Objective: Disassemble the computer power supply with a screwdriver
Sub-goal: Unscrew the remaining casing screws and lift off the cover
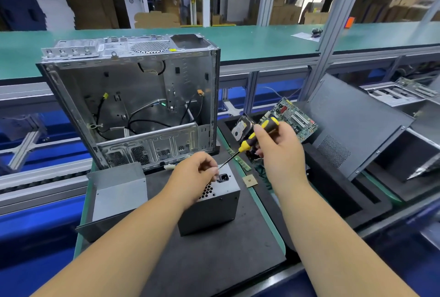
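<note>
Right hand (pixel 277 146) grips screwdriver (pixel 253 138), tip at power supply (pixel 209 203) top edge — left hand (pixel 197 172) fingers curled there, possibly pinching loosened screw.

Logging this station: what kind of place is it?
Most likely a factory teardown line: a long green conveyor belt, stacked cardboard boxes behind it, and a stripped computer case beside a loose motherboard.

Screwdriver tip (pixel 220 166) behind left-hand fingers (pixel 209 169)
</note>
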{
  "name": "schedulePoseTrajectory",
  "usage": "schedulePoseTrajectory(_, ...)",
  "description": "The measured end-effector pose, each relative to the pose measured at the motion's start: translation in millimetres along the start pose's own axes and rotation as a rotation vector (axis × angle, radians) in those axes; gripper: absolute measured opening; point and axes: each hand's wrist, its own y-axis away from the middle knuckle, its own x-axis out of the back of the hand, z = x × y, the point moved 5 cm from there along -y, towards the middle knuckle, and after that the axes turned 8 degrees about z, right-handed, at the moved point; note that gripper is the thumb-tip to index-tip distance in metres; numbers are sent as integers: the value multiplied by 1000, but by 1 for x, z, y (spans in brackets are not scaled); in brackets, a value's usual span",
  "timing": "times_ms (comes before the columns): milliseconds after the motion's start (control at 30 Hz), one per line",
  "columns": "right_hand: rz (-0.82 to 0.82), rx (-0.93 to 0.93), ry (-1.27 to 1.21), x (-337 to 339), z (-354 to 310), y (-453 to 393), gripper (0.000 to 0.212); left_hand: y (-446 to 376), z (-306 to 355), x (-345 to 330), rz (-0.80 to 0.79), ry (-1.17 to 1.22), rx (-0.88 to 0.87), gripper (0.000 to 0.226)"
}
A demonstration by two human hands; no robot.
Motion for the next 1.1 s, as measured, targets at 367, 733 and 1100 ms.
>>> schedulePoseTrajectory(367, 21, -666, -360, 66, 81, -24, 24, 0, 39, -82, -119, 83, -29, 13)
schedulePoseTrajectory(733, -38, -589, -291, 152, 128, -61, 12, -10, 48, -209, -169, -102, 27, 14)
schedulePoseTrajectory(1100, -112, -607, -232, 170, 152, -75, 5, -12, 33, -255, -243, -158, 81, 21)
